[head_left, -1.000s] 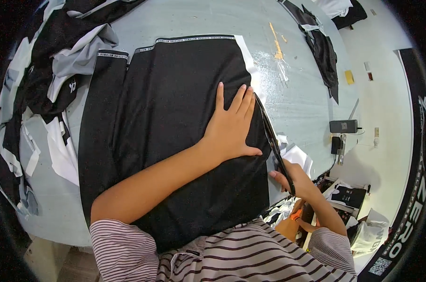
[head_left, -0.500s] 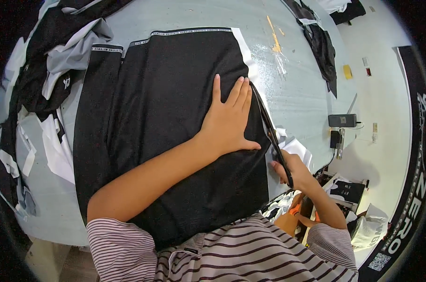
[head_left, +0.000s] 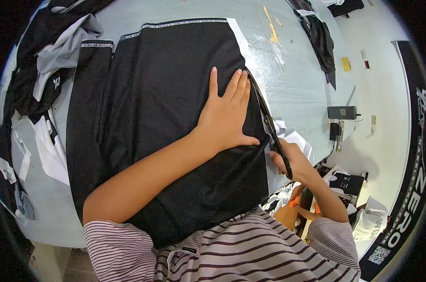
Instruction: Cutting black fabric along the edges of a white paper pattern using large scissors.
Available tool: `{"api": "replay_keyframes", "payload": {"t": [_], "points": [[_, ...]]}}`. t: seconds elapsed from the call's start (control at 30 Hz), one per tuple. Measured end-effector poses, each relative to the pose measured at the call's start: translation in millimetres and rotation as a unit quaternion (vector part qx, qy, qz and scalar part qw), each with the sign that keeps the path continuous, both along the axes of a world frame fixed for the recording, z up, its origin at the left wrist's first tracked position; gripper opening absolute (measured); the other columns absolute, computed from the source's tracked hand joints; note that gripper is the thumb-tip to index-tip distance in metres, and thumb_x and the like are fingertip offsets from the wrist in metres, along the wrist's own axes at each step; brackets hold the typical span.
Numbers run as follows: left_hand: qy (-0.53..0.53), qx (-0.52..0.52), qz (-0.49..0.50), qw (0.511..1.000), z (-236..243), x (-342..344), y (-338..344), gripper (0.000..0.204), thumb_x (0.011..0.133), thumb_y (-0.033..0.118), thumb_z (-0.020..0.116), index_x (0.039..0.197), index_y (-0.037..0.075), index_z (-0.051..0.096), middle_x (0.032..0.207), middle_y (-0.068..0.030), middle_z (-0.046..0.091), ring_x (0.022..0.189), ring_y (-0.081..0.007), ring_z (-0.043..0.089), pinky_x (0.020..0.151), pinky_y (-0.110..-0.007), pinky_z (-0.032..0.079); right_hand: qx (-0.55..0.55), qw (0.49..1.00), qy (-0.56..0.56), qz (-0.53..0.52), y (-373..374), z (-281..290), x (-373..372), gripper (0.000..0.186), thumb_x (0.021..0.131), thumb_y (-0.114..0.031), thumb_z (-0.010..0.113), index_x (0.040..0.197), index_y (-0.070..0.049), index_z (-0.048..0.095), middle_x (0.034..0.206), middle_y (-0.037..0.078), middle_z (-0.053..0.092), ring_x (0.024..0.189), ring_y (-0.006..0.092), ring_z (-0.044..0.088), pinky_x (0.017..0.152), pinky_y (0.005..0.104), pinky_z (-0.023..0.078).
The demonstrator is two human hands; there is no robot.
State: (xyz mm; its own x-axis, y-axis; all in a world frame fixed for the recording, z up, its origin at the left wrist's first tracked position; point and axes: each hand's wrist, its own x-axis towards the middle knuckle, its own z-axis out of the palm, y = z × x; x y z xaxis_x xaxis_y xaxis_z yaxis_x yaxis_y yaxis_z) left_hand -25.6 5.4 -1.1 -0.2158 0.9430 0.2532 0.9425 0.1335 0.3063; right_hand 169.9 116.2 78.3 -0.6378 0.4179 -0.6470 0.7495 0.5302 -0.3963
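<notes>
A wide sheet of black fabric (head_left: 166, 89) lies on the table in front of me, with a printed band along its far edge. My left hand (head_left: 226, 112) presses flat on it near the right edge, fingers spread and thumb out to the side. Long black scissors (head_left: 265, 115) lie along that edge, tips by my left fingertips. My right hand (head_left: 293, 159) grips their handles; part of the fingers is hidden. White material (head_left: 240, 41) shows beside the fabric's right edge, and crumpled white pieces (head_left: 297, 140) sit near my right hand.
Heaped black, grey and white fabric (head_left: 65, 54) covers the table's left side. Black cloth (head_left: 320, 44) lies at the far right. A dark grey box (head_left: 342, 113) with a cable stands at the right edge. Another person's arm (head_left: 308, 214) shows below right, near a white bag (head_left: 370, 221).
The whole scene has shifted slightly up and left in the view. The scissors' tips are marginally farther along the fabric edge. My left hand stays flat on the fabric.
</notes>
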Motion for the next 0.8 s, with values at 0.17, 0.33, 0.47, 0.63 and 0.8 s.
{"api": "replay_keyframes", "payload": {"t": [0.17, 0.33, 0.47, 0.63, 0.8], "points": [[-0.017, 0.023, -0.001, 1.0, -2, 1, 0, 0.117, 0.061, 0.079, 0.055, 0.135, -0.01, 0.036, 0.146, -0.0208, 0.031, 0.14, -0.0279, 0.02, 0.108, -0.065, 0.004, 0.001, 1.0, -0.009, -0.007, -2, 4, -2, 0.028, 0.087, -0.019, 0.055, 0.096, 0.007, 0.048, 0.061, 0.009, 0.053, 0.051, 0.0178, 0.056, 0.052, 0.031, 0.046], [-0.016, 0.015, -0.007, 1.0, -3, 2, 0, 0.116, 0.061, 0.078, 0.057, 0.135, -0.009, 0.036, 0.146, -0.0198, 0.031, 0.14, -0.0274, 0.021, 0.108, -0.065, 0.005, -0.004, 1.0, 0.002, -0.007, -7, 14, -17, 0.037, 0.084, -0.027, 0.059, 0.084, 0.008, 0.048, 0.064, 0.026, 0.054, 0.06, 0.0387, 0.055, 0.06, 0.0424, 0.042], [-0.004, 0.009, -0.002, 1.0, -3, 2, 1, 0.116, 0.062, 0.078, 0.056, 0.135, -0.009, 0.036, 0.145, -0.0193, 0.032, 0.14, -0.0272, 0.021, 0.108, -0.065, 0.005, 0.008, 0.999, 0.026, -0.02, -8, 8, -17, 0.037, 0.084, -0.027, 0.059, 0.083, 0.008, 0.048, 0.061, 0.027, 0.053, 0.059, 0.0392, 0.054, 0.058, 0.0432, 0.041], [-0.011, 0.029, -0.002, 1.0, -7, 2, 0, 0.117, 0.061, 0.079, 0.057, 0.135, -0.009, 0.036, 0.145, -0.0195, 0.033, 0.14, -0.027, 0.022, 0.107, -0.066, 0.005, 0.035, 0.998, 0.043, 0.01, -7, -2, -11, 0.025, 0.088, -0.019, 0.053, 0.09, 0.005, 0.05, 0.057, 0.012, 0.053, 0.047, 0.0187, 0.054, 0.049, 0.0312, 0.044], [-0.04, 0.076, 0.017, 0.996, -3, -4, 3, 0.092, 0.072, 0.07, 0.057, 0.132, 0.001, 0.047, 0.14, -0.0148, 0.042, 0.134, -0.0278, 0.033, 0.108, -0.06, 0.015, 0.021, 0.997, 0.071, 0.015, -3, -3, -3, 0.021, 0.089, -0.015, 0.052, 0.089, 0.006, 0.05, 0.056, 0.009, 0.054, 0.045, 0.0157, 0.054, 0.047, 0.0284, 0.043]]}}
